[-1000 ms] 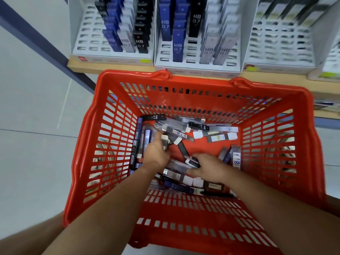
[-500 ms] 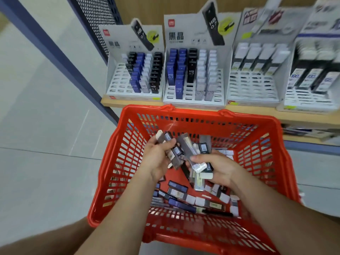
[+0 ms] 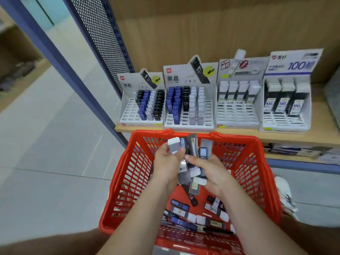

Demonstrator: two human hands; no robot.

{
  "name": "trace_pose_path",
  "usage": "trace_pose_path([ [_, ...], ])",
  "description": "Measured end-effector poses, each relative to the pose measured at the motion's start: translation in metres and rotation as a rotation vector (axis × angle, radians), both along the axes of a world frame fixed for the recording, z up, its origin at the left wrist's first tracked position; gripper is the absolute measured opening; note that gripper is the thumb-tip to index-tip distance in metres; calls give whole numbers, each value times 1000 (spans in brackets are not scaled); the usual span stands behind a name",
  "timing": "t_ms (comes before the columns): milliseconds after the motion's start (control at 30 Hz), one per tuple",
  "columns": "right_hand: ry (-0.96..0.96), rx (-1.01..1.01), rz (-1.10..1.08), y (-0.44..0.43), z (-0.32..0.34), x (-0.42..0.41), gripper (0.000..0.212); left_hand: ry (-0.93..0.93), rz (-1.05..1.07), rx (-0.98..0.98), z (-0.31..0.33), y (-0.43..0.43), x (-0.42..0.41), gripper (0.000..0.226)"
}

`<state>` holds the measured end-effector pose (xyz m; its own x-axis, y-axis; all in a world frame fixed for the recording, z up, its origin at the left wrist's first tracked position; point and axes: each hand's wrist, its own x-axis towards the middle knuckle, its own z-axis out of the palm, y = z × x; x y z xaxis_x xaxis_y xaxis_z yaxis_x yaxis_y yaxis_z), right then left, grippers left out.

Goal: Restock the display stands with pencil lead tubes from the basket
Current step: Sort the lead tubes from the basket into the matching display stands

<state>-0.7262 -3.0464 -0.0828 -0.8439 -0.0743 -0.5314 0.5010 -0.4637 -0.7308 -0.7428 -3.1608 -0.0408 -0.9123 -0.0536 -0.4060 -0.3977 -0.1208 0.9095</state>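
Head view: both hands meet over the red basket [image 3: 128,181], sharing a fanned bundle of pencil lead tubes [image 3: 192,144]. The left hand [image 3: 166,162] has its grip curled round the left of the fan, thumb across a white-capped tube. The right hand [image 3: 208,168] has its grip closed on the right of it, fingers wrapped over several tubes. Neither hand is free. More loose tubes [image 3: 180,205] lie scattered flat on the basket floor, pointing every way. Behind the basket, on the wooden shelf [image 3: 322,116], stand 4 display stands. The far-left stand [image 3: 128,109] and the second stand [image 3: 176,74] hold black, blue and pale tubes. The third stand [image 3: 237,113] and the far-right stand [image 3: 287,120] show many bare front slots.

The bundle looks loosely gathered, with the tubes splayed and shared between 2 grips, so shifting it to 1 hand could let tubes slide out below the palms. They would drop into the basket or onto the floor. The handful looks mixed in colour, so a tube could land in the wrong stand.

The held tubes run long axis roughly upright, top ends towards the shelf, lower ends hanging under the hands. The fan spreads slightly left and right. The caps do not all face the same way.
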Motion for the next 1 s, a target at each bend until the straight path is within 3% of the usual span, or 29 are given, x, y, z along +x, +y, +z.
trace_pose_path([
  [33, 9, 13, -12, -1, 2, 0, 108, 5, -14, -1, 5, 2, 3, 12],
  [67, 27, 15, -21, -1, 3, 1, 108, 9, -26, -3, 10, 4, 5, 19],
  [167, 54, -19, -26, -1, 11, 4, 57, -11, -52, -25, 20, 6, 7, 14],
  [233, 52, -84, -30, 0, 11, 7, 39, -34, -66, -40, 22, 7, 8, 16],
  [367, 50, -166, -71, 6, 10, 8, 40, -49, -142, -104, 22, 10, 8, 17],
  [567, 2, -120, -141, 19, 21, 0, 72, 158, -247, -328, 34, 20, -1, 17],
  [700, 76, -172, -134, 42, 22, -6, 45, 213, -372, -431, 40, 31, -14, 42],
  [767, 126, -184, -125, 49, 25, -8, 43, 222, -427, -405, 44, 34, -18, 49],
  [1000, 220, -155, -222, 72, 36, -13, 39, 219, -338, -262, 55, 50, -48, 19],
])
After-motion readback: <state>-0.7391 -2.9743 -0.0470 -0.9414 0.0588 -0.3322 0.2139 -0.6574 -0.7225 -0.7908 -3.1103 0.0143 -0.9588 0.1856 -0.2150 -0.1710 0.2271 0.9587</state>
